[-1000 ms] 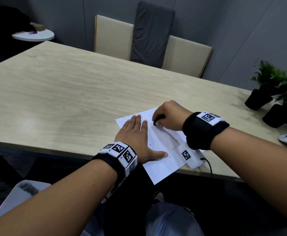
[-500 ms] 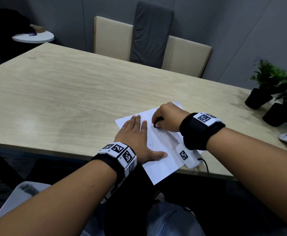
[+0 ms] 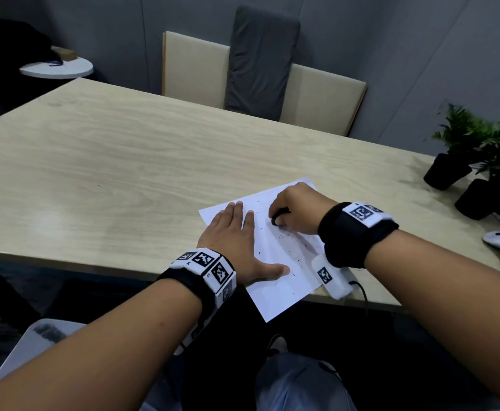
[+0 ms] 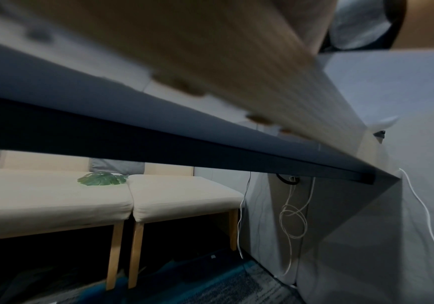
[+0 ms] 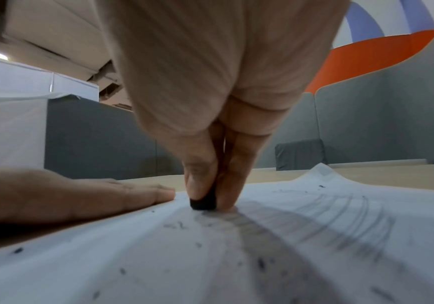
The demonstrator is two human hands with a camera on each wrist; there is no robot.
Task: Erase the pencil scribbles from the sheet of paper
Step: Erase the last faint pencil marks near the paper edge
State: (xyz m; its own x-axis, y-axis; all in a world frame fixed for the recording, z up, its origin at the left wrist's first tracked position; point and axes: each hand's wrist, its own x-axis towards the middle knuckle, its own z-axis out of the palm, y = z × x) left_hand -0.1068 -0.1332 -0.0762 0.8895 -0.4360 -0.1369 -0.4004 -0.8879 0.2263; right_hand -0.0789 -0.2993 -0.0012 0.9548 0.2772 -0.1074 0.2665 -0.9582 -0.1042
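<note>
From the head view, the paper (image 3: 275, 259) lies at the near edge of the worktop (image 3: 124, 173). The left hand (image 3: 237, 241) lies flat on it, fingers straight. The right hand (image 3: 296, 209) pinches a black eraser (image 3: 278, 216).

From the right wrist view, the eraser (image 5: 203, 202) touches the paper (image 5: 158, 257) beside grey scribbles (image 5: 327, 222).

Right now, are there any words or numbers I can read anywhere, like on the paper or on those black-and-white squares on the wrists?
No readable words or numbers anywhere.
Sheet of paper: only grey pencil scribbles and dark eraser crumbs, no writing.
Left wristband: square black-and-white code patterns; tiny marks beside them are too small to read.
Right wristband: code pattern only.
White block under the right wrist: code pattern only.
</note>
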